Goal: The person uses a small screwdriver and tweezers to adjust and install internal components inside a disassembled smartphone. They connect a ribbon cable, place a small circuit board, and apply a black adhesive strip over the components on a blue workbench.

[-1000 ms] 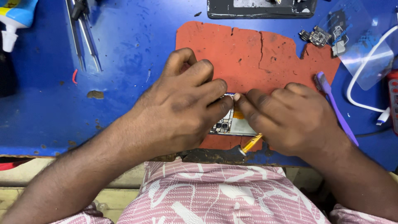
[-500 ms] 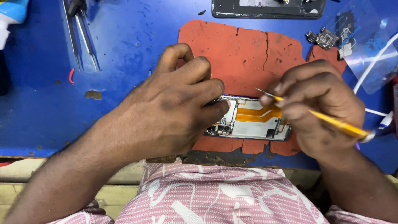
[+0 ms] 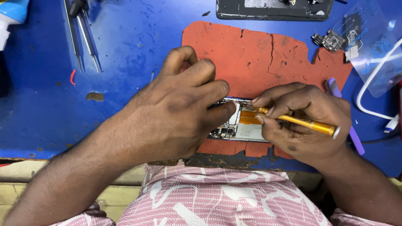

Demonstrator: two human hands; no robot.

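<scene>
Hands are meeting over an opened phone [image 3: 247, 125] near the surface's front edge: left hand [image 3: 176, 113] pinching its end, right hand [image 3: 305, 121] pinching a yellow screwdriver [image 3: 301, 122].

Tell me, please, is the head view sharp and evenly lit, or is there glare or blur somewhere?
Head view: even, soft light and sharp focus on the left hand, the right hand and the yellow screwdriver; mild glare on the clear plastic sheet at the upper right; the opened phone is mostly hidden under the hands.
</scene>
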